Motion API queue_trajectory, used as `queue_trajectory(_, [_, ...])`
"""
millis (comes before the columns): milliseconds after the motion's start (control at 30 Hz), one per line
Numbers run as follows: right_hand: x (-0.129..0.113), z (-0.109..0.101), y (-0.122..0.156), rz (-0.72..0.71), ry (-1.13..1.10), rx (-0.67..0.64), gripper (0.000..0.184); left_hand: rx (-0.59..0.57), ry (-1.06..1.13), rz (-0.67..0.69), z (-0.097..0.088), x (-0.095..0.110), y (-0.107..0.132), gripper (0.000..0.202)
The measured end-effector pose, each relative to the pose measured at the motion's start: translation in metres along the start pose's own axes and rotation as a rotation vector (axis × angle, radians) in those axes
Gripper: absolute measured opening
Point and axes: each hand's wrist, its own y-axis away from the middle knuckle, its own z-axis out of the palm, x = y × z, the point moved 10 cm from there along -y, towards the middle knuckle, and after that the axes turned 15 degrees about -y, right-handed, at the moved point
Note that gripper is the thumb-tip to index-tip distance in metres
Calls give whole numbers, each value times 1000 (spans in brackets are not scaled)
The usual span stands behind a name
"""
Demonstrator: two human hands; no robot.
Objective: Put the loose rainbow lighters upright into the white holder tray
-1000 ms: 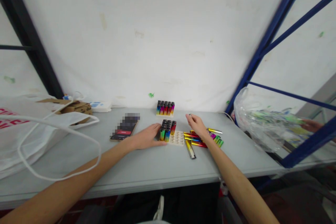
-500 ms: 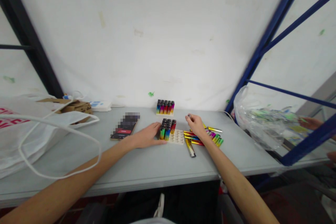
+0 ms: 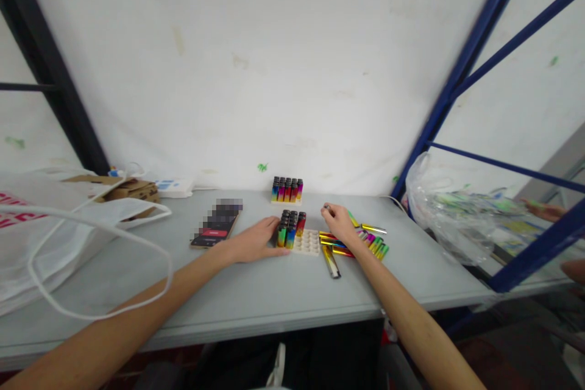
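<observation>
Near the middle of the table, a white holed tray carries upright lighters in its left part, with bare holes at its right. My left hand is closed around the tray's left end, its thumb along the front and its fingers behind. To the right of the tray, my right hand pinches a lighter, of which only the dark metallic end shows. Loose shiny lighters in several colours lie beneath and beside my right wrist.
A second tray of upright lighters stands by the wall. At the left lie a phone, a white plastic bag and a cardboard box. A blue metal frame rises at the right, beside clear plastic wrapping. Another person's hand shows beyond it.
The view has tilted a little, so the table sits slightly lower. My right hand has barely shifted and keeps its pinch. My left hand stays at the tray.
</observation>
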Motion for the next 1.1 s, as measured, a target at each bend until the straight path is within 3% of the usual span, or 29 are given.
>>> queue_trajectory(200, [-5,-1,0,-30,3,-3,43,13,4,10,0,0,-1,80])
queue_trajectory(367, [-15,6,6,-31,-39,-154,41,6,8,13,2,-1,-1,83])
queue_trajectory(567, [-39,8,10,-206,100,-197,42,-3,17,3,3,-1,-1,80])
queue_trajectory(867, [-37,31,25,-11,-66,-407,52,-4,13,-5,2,-1,-1,80])
queue_trajectory(1100, [-47,39,25,-120,37,-440,54,20,14,15,3,-1,-2,78])
